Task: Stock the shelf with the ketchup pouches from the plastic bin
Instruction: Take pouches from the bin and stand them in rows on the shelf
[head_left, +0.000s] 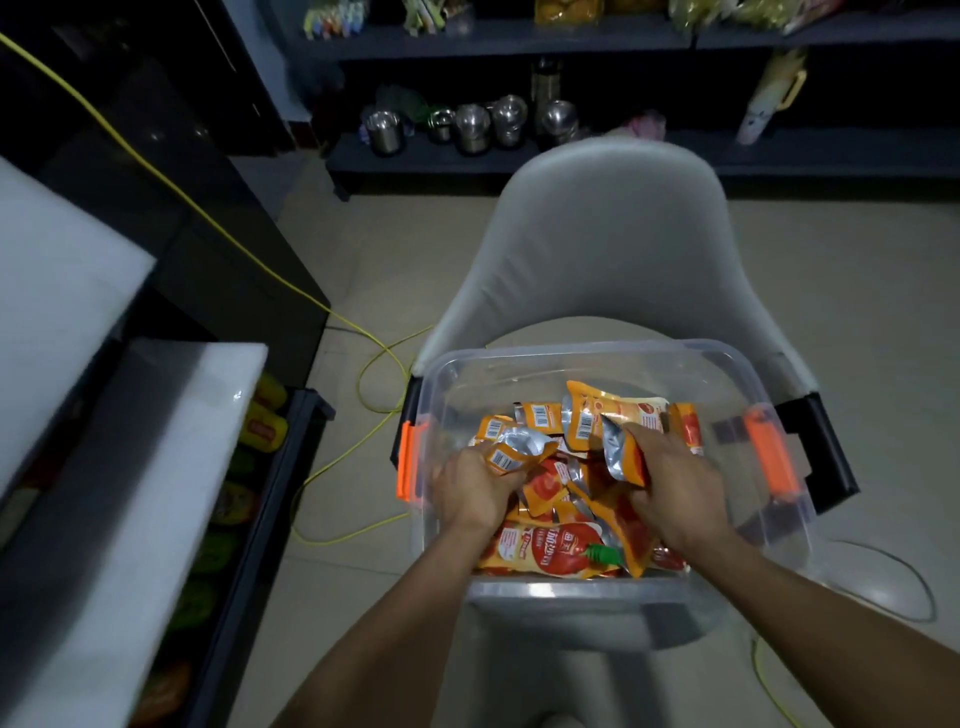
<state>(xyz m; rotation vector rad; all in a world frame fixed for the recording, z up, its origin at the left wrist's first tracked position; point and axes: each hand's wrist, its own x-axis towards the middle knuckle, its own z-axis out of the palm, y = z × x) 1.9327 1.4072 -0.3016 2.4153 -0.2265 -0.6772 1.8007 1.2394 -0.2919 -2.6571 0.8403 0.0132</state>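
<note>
A clear plastic bin (717, 364) with orange latches sits on a white chair and holds several orange and red ketchup pouches (550, 551). Both my hands are down inside it. My left hand (470, 491) grips one pouch (511, 452) with a silver back and a barcode, at the bin's left side. My right hand (675, 491) grips another pouch (621, 454), its silver bottom turned up, near the middle. More pouches stand against the far wall of the bin (613, 410). The shelf unit (130, 467) is at my left.
The white chair (602, 228) carries the bin. Left of it a dark lower shelf (270, 499) holds yellow and green packets. A yellow cable (363, 364) runs over the tiled floor. A far shelf holds steel pots (472, 124).
</note>
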